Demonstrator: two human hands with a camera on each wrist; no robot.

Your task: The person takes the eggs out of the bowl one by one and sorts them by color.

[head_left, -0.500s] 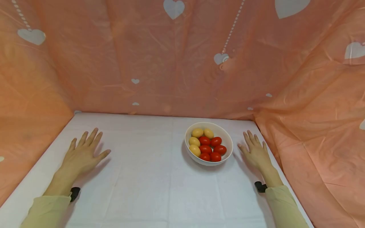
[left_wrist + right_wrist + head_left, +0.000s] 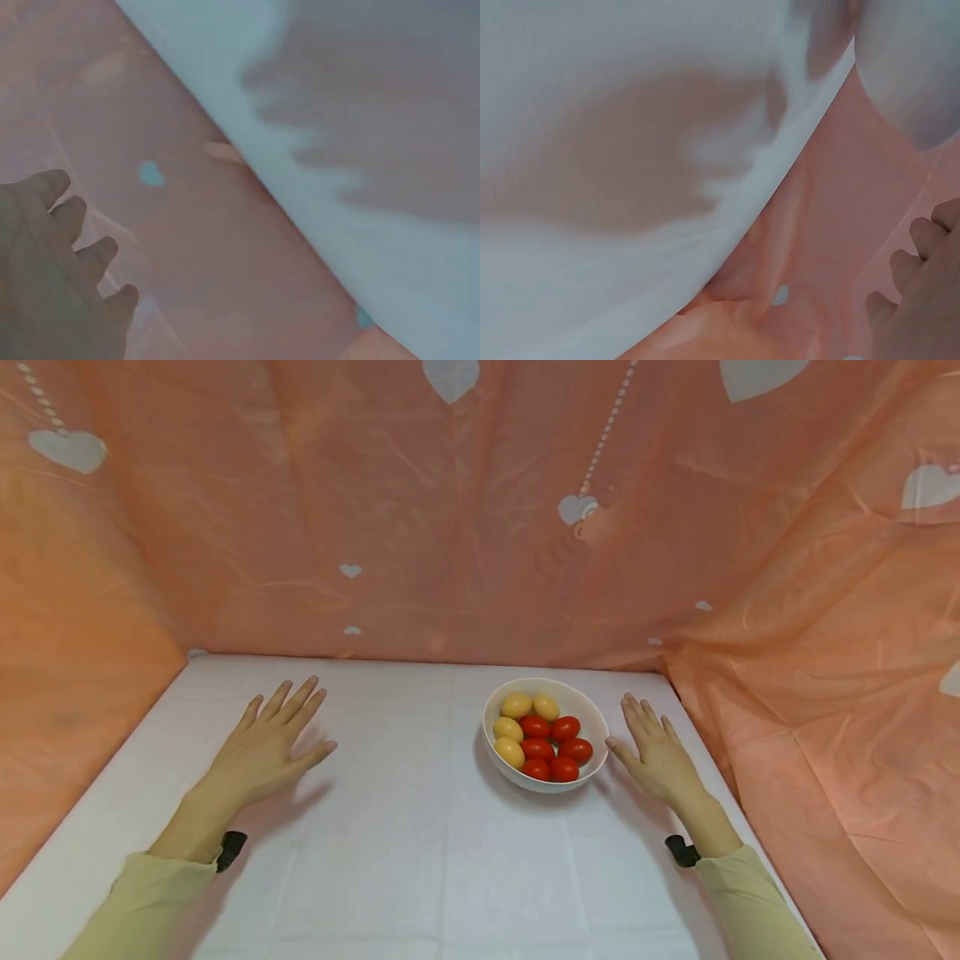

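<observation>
A white bowl (image 2: 596, 720) stands on the white-covered table, right of the middle. Inside it lie several glossy red egg-shaped pieces (image 2: 537, 749) and several yellow ones (image 2: 509, 753) along its left side. Close to the bowl's right rim is my right hand (image 2: 660, 760), fingers extended and thumb tip right by the rim. Further left, my left hand (image 2: 258, 760) is held over the table with its fingers spread and nothing in it. In the right wrist view, part of the bowl (image 2: 911, 82) shows at the top right, its contents hidden.
An orange curtain with pale hearts (image 2: 450, 377) hangs behind the table and at both sides. White cloth (image 2: 397, 827) covers the tabletop between the hands. Dark wrist cameras (image 2: 231, 850) sit at both cuffs.
My left hand has moved to the right and slightly away from me. The right hand has shifted left, closer to the bowl. The bowl stays in its place.
</observation>
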